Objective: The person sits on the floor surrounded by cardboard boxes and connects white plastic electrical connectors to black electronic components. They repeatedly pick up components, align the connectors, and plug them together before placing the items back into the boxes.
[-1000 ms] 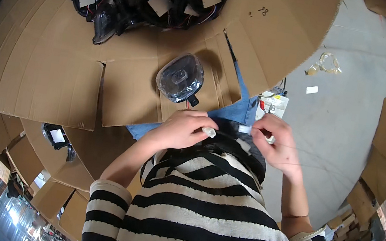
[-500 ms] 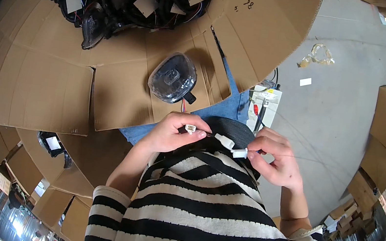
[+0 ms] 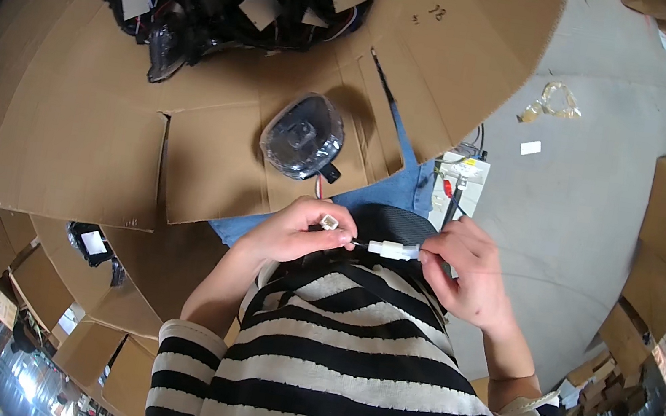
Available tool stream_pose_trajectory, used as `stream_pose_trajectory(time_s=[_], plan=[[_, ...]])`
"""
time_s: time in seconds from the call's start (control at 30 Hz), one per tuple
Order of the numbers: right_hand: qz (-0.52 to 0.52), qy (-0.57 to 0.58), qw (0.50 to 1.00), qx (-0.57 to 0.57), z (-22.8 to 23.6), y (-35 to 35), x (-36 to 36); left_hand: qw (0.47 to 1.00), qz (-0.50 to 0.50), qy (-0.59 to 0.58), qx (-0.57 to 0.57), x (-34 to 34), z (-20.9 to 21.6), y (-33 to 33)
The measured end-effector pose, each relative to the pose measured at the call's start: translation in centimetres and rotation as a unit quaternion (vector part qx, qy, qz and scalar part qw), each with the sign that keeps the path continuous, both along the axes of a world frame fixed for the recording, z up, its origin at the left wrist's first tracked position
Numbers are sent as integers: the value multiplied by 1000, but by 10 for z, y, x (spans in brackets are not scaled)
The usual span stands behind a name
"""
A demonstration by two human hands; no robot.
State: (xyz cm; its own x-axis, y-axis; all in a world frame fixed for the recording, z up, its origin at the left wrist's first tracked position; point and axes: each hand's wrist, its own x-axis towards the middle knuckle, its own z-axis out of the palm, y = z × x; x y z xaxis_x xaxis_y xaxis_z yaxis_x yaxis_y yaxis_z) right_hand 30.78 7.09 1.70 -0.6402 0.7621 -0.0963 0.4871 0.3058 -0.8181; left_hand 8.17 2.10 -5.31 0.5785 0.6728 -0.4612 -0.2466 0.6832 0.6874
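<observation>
My left hand (image 3: 295,232) is closed, pinching a thin dark wire, and a small white plug connector (image 3: 329,222) sticks up by its thumb and forefinger. From that wire a white connector (image 3: 383,249) reaches rightward. It lies end to end with a paler connector (image 3: 409,252) pinched in the fingertips of my right hand (image 3: 471,270); whether they are locked together I cannot tell. Just beyond my left hand, a dark rounded lamp-like part (image 3: 303,137) in clear plastic rests on a cardboard flap (image 3: 212,157). Colored wires run from its lower end toward that hand.
Many black plastic-wrapped parts (image 3: 234,3) with pale labels fill the big carton at the far left. A white box-shaped device (image 3: 474,175) with a red clip (image 3: 447,187) and cables stands past my right hand. Yellowish strapping (image 3: 550,104) and a white card (image 3: 530,148) lie on the grey floor.
The two white connectors, angled and overlapping before, are now in one straight line end to end. My right hand has shifted slightly left; the left hand keeps its grip.
</observation>
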Motion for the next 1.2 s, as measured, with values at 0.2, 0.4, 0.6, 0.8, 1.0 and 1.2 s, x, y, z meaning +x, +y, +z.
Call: stream_pose_trajectory(time_s=[0.2,0.4,0.6,0.8,1.0,1.2], plan=[[-48,0,997,54,-17,-10,1,999,-39,22,-16,-2,1,8],[-76,4,994,83,-28,-10,-4,1000,-11,14,-19,5,-12,0],[-35,10,998,57,-33,-10,2,998,6,59,26,6,-9,0],[-54,4,998,35,-30,-13,-3,995,-14,96,35,4,-9,4],[-20,-17,995,-101,-30,-5,5,979,67,170,92,-9,18,0],[-38,0,991,-125,-25,0,14,724,587,216,289,-158,65,-78]])
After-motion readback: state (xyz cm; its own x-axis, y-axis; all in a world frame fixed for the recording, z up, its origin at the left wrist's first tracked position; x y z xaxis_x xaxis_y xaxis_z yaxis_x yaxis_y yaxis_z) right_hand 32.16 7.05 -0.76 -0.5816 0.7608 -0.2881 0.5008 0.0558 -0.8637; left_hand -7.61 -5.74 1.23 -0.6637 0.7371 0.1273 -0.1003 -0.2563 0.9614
